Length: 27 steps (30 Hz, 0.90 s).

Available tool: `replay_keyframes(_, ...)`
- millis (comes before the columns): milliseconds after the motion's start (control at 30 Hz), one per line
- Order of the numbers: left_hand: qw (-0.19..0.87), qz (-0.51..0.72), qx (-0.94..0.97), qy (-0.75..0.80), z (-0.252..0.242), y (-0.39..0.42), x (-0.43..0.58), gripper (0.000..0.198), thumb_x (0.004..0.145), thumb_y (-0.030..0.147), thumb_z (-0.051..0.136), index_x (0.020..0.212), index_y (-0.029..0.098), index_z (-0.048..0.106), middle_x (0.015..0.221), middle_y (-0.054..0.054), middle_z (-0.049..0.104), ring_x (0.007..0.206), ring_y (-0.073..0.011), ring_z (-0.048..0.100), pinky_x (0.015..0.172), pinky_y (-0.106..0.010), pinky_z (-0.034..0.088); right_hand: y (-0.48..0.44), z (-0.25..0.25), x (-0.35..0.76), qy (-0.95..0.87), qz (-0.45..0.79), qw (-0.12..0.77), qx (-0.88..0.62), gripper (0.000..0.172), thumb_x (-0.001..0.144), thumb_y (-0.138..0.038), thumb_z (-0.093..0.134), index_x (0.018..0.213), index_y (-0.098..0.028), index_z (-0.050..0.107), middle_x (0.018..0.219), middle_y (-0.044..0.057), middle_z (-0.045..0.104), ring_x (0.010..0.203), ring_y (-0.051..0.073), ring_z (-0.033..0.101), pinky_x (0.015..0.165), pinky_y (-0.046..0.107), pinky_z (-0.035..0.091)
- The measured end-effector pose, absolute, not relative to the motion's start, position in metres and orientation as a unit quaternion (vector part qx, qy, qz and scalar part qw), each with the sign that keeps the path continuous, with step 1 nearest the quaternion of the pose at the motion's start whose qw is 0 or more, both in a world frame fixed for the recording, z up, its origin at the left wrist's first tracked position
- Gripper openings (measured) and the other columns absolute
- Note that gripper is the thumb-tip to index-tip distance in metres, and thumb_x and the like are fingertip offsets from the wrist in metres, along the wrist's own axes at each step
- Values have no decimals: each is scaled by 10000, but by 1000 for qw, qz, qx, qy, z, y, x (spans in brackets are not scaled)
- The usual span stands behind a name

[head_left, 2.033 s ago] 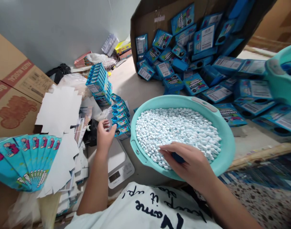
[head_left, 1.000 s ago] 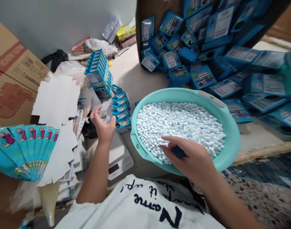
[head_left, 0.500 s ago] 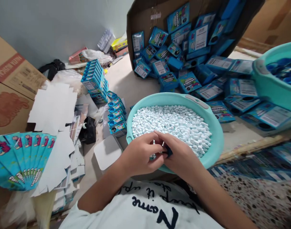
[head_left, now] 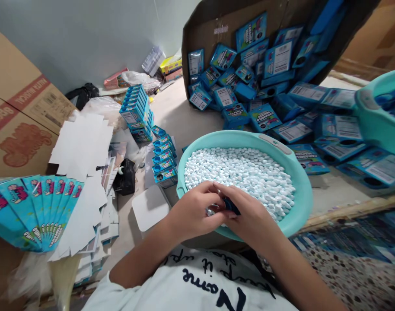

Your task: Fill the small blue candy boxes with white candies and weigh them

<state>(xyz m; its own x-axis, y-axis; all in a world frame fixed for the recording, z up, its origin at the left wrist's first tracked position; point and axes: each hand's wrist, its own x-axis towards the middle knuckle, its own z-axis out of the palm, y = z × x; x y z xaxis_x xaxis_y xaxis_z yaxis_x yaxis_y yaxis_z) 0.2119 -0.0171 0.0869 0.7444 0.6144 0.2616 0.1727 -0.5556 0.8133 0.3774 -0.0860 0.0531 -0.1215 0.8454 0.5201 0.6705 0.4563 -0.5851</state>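
My left hand (head_left: 191,212) and my right hand (head_left: 251,218) meet over the near rim of a teal basin (head_left: 301,181) filled with small white candies (head_left: 246,170). Pinched in my left fingers is a small clear container (head_left: 210,211), mostly hidden. My right fingers press a small dark blue piece (head_left: 232,205) against it. Both hands touch each other just above the candies.
A white scale (head_left: 148,208) lies left of the basin, behind it a row of small blue boxes (head_left: 164,157) and a stack (head_left: 135,108). Fanned flat blue cartons (head_left: 32,209) and white card blanks (head_left: 81,144) lie left. A tipped cardboard box (head_left: 204,26) spills blue boxes; a second teal basin (head_left: 374,123) is right.
My left hand picked up a small clear container near the scale and carried it right to my right hand. Both hands now work together at the basin's near rim.
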Motion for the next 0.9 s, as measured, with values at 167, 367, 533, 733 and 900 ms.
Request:
replay_keyframes(167,404,319,826,229,80,-19,211,99,834,120,614,761,185,621,869,-44,611,827,-165,624,767,-284,556,-86,58,376,-732,113,434,-513,501,923,-71,502,1384,-265,531,997,68,702,852,199,713,713,307,613)
replay_keyframes(367,381,369,816,231,83,-20,202,124,916,207,618,792,199,617,839,-40,650,800,-159,646,764,-286,558,-86,62,375,-733,82,461,-493,264,995,-173,561,1250,-227,599,971,75,707,822,175,717,714,276,609)
replay_keyframes(533,214,420,818,330,85,6,163,146,903,208,657,762,201,619,832,-24,664,774,-150,650,762,-284,550,-87,62,374,-727,74,473,-491,234,981,-192,618,1211,-228,636,925,60,712,764,160,710,672,260,596)
replay_keyframes(733,39,331,836,436,75,47,103,166,930,215,606,781,194,676,839,-48,694,798,-182,680,782,-319,558,-87,58,374,-706,73,493,-503,243,939,-138,662,1155,-249,658,921,39,707,718,146,696,643,252,576)
replay_keyframes(900,49,283,853,436,61,54,96,214,968,260,568,863,205,747,920,-75,749,893,-220,707,864,-379,579,-88,61,375,-698,81,502,-504,196,956,-149,638,1124,-247,661,910,46,710,719,153,702,618,258,577)
